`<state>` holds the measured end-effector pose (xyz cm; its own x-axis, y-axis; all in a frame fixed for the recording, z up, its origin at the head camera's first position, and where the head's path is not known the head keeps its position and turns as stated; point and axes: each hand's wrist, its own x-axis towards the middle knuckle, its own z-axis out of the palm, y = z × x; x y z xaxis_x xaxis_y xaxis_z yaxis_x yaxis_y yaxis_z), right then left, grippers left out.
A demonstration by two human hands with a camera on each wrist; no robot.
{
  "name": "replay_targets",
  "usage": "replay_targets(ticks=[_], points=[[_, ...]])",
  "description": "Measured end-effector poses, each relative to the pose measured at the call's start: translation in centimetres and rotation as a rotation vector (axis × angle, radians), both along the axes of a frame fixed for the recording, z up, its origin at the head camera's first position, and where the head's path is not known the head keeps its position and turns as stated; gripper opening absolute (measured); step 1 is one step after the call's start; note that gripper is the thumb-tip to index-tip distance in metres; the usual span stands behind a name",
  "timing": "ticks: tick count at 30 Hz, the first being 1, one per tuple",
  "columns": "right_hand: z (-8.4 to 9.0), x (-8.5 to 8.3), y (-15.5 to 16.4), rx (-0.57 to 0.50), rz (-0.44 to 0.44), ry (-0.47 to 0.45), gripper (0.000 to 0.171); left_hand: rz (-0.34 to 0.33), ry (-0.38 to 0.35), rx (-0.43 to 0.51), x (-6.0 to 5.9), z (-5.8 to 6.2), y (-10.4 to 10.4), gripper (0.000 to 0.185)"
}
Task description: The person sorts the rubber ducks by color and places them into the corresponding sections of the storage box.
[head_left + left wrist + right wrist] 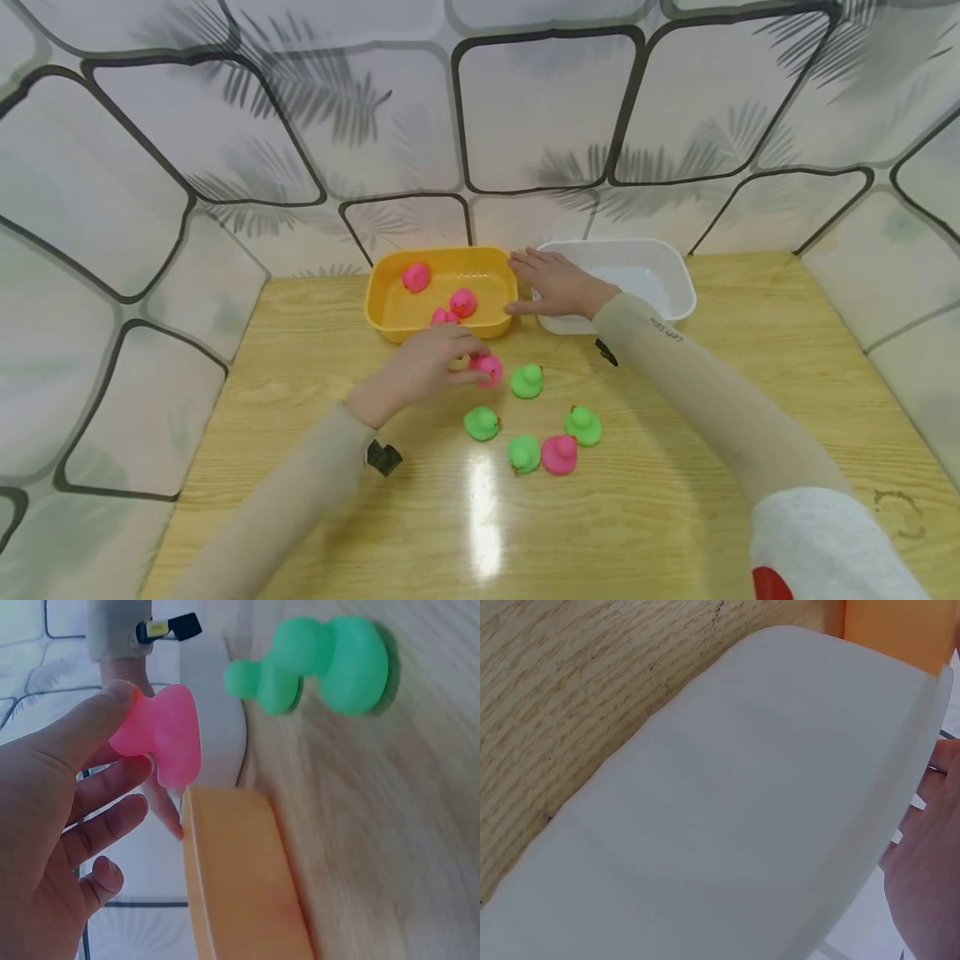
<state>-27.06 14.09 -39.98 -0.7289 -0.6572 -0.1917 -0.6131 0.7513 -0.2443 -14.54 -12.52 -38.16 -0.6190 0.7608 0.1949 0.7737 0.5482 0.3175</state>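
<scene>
Pink duck pinched beside the yellow tub

Pink rubber duck [161, 735] sits pinched between thumb and fingers of the left hand [420, 371], just above the wooden bench [675, 500] and directly in front of the yellow plastic tub [382, 321]. The tub lies just beyond that hand. The right hand [558, 283], fingers flat and holding nothing, rests across the tub's edge and the white plastic basin [678, 283].

Left hand [423, 367] pinches a pink duck [489, 367] just before the yellow tub [390, 321]; right hand [558, 283] rests across the rims of the yellow tub and white tub [675, 287]; green ducks [527, 381] stand on the desk [675, 500].
</scene>
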Motion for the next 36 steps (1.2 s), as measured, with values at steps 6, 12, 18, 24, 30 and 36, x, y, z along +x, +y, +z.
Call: replay_targets(ticks=[6,12,18,24,30,36], points=[[-0.1,-0.2,0.1,-0.004,-0.001,0.0,0.096,0.028,0.044,0.024,-1.5,1.0,-1.5,0.028],[-0.2,-0.3,0.3,-0.003,-0.005,0.003,0.094,0.054,0.016,0.029,-3.0,1.5,-2.7,0.024],[0.1,0.2,0.3,-0.018,-0.002,-0.003,0.095,0.102,-0.036,0.01,-4.3,2.2,-3.6,0.028],[-0.2,0.2,0.2,-0.02,0.001,-0.001,0.096,0.186,-0.072,-0.019,-5.6,2.7,-4.8,0.028],[-0.3,0.2,0.0,-0.008,-0.004,0.001,0.096,0.237,-0.093,-0.035,-7.0,2.7,-6.3,0.025],[-0.2,0.3,0.0,-0.009,-0.002,0.013,0.095,0.306,-0.116,-0.061,-7.9,3.1,-7.5,0.022]])
